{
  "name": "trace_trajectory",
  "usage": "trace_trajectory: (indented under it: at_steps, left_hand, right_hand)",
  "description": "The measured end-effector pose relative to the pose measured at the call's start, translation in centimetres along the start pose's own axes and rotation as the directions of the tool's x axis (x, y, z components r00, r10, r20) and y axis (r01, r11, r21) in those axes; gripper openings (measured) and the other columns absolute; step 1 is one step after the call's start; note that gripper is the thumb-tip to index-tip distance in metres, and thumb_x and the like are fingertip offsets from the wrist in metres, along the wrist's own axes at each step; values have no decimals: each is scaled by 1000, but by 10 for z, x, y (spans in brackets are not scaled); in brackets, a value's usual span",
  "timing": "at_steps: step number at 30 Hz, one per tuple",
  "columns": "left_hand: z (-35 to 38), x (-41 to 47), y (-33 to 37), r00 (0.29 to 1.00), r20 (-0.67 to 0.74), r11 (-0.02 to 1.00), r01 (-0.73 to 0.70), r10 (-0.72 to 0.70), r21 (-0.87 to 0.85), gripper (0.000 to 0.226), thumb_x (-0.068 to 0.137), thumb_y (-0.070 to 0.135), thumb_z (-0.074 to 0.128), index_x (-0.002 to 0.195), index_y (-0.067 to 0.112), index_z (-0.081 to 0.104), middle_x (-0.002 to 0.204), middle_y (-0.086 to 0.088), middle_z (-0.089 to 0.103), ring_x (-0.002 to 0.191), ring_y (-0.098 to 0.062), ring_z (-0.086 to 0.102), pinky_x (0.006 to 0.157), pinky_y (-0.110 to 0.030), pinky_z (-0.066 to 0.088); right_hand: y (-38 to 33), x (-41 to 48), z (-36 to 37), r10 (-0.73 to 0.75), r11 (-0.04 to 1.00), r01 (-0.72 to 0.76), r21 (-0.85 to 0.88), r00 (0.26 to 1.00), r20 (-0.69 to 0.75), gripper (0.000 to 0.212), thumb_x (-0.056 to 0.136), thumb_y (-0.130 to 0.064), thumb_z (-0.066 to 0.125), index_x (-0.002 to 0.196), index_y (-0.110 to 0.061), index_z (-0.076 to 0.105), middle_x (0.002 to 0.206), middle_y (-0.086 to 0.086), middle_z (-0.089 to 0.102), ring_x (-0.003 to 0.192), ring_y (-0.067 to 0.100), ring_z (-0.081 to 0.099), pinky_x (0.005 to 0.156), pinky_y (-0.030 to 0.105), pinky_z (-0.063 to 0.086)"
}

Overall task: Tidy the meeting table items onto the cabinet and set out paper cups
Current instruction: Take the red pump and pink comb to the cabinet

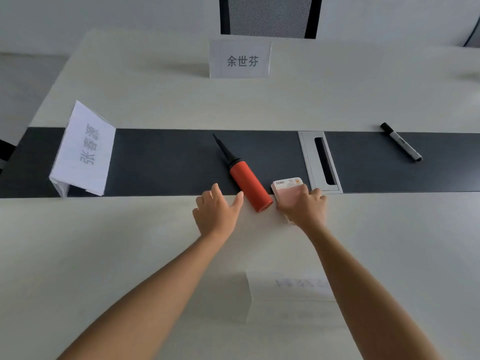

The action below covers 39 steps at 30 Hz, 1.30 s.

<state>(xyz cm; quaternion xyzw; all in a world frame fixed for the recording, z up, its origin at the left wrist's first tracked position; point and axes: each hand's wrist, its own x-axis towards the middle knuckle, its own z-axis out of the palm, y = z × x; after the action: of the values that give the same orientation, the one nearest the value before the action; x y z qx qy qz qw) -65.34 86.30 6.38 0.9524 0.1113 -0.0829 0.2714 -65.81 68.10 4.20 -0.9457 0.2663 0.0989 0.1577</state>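
A red hand pump [250, 185] with a black nozzle lies slanted across the table's dark centre strip [161, 162]. My left hand [217, 214] hovers just left of the pump's base, fingers spread and thumb near the red barrel, holding nothing. My right hand [302, 207] grips a small pink pack [288, 189] with a barcode label, right of the pump. A black marker [401, 141] lies on the strip at the far right.
Two folded paper name cards stand on the table: one [83, 149] at the left, one [240, 59] at the far side. A third card [291, 294] is near me. A metal cable hatch [320, 162] sits beside the pack. A mesh chair [268, 15] is behind the table.
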Motion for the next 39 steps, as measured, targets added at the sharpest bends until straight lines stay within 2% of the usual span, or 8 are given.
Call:
trace_trajectory:
  at_steps: [5, 11, 16, 21, 24, 30, 33, 39]
  left_hand:
    - [12, 33, 53, 964, 157, 958, 239, -214, -160, 70, 80, 56, 54, 124, 3, 40, 131, -17, 45, 122, -35, 40, 94, -43, 39]
    - [21, 43, 51, 937, 234, 947, 295, -260, -127, 64, 75, 43, 62, 124, 8, 40, 128, -13, 49, 114, -33, 51, 89, -39, 43]
    - [4, 9, 2, 987, 90, 990, 130, -134, 48, 51, 80, 29, 62, 121, 9, 39, 119, -15, 49, 106, -35, 51, 77, -38, 44]
    - [-41, -43, -67, 987, 8, 942, 157, -162, -296, 43, 78, 23, 66, 113, 7, 47, 101, -9, 56, 62, -19, 53, 52, -23, 39]
    - [-73, -85, -112, 958, -69, 856, 215, -278, -470, 44, 77, 16, 67, 116, 8, 47, 97, -5, 55, 77, -24, 54, 69, -29, 40]
    - [-129, -167, -191, 874, -203, 766, 248, -441, -593, 51, 72, 19, 72, 115, 10, 45, 93, -5, 55, 76, -24, 55, 67, -29, 40]
    - [-148, -208, -232, 832, -249, 756, 272, -496, -596, 49, 77, 9, 69, 118, 8, 43, 99, -8, 55, 76, -25, 55, 67, -29, 40]
    - [-172, -277, -314, 683, -325, 691, 364, -654, -624, 48, 76, 10, 70, 116, 6, 44, 97, -11, 56, 78, -32, 56, 70, -35, 41]
  right_hand:
    - [4, -4, -1, 6, 999, -11, 42, 993, 120, 70, 67, -52, 61, 119, -8, 46, 112, 16, 51, 106, 35, 45, 83, 37, 38]
    - [7, 5, -12, -40, 997, 23, 80, 978, 207, 67, 58, -50, 45, 110, -9, 56, 88, 7, 57, 92, 25, 48, 71, 29, 36]
    - [9, 4, -7, -42, 997, 27, 72, 977, 210, 57, 70, -45, 57, 117, -13, 52, 106, 13, 60, 97, 26, 48, 73, 28, 35]
    - [-1, -14, -17, -18, 980, -36, 194, 963, 270, 57, 74, -42, 61, 117, -6, 52, 99, 12, 59, 93, 28, 56, 70, 27, 40]
    - [-28, -41, -27, -70, 892, -128, 433, 909, 412, 51, 75, -38, 63, 112, -2, 55, 84, 8, 58, 71, 21, 56, 58, 25, 43]
    - [-120, -141, -27, -434, 810, 154, 567, 807, 401, 50, 77, -37, 65, 118, -10, 54, 103, 7, 59, 91, 25, 60, 74, 32, 48]
    - [-147, -206, -19, -556, 748, 213, 629, 718, 419, 59, 78, -39, 65, 130, -20, 45, 115, 6, 56, 96, 24, 59, 64, 27, 48]
    - [-166, -319, 37, -579, 740, 110, 664, 607, 545, 50, 81, -30, 65, 126, -17, 48, 96, 3, 57, 70, 7, 54, 53, 18, 41]
